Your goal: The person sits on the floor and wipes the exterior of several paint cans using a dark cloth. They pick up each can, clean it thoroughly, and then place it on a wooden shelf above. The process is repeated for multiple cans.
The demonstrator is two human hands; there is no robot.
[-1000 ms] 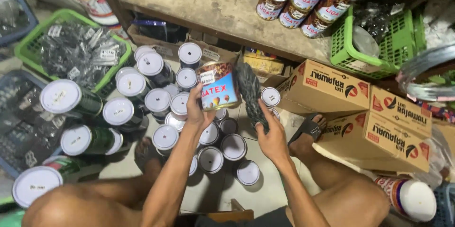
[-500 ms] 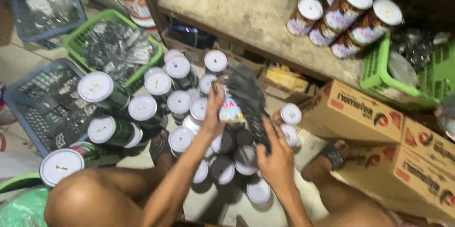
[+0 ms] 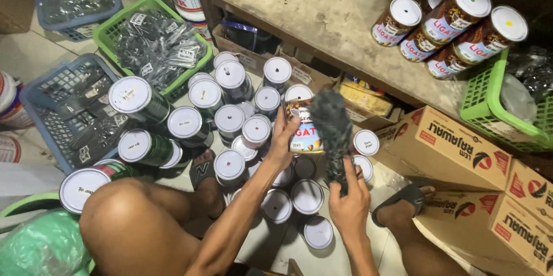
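Since a moment ago your dark shaggy cloth (image 3: 332, 132) has swung across the front of the round labelled tin can (image 3: 304, 132). Your left hand (image 3: 283, 140) grips that raised can above the white-lidded cans (image 3: 230, 120) on the floor, and your right hand (image 3: 348, 195) clasps the cloth's lower end. You look mid-wipe; next, turn the can against the cloth.

The dark cloth (image 3: 331, 129), held beside the tin (image 3: 305, 132) a second ago, now lies across the tin's right side, covering part of its label. The right hand (image 3: 348, 201) sits lower under the cloth, and the left hand (image 3: 283, 140) grips the tin's left edge.
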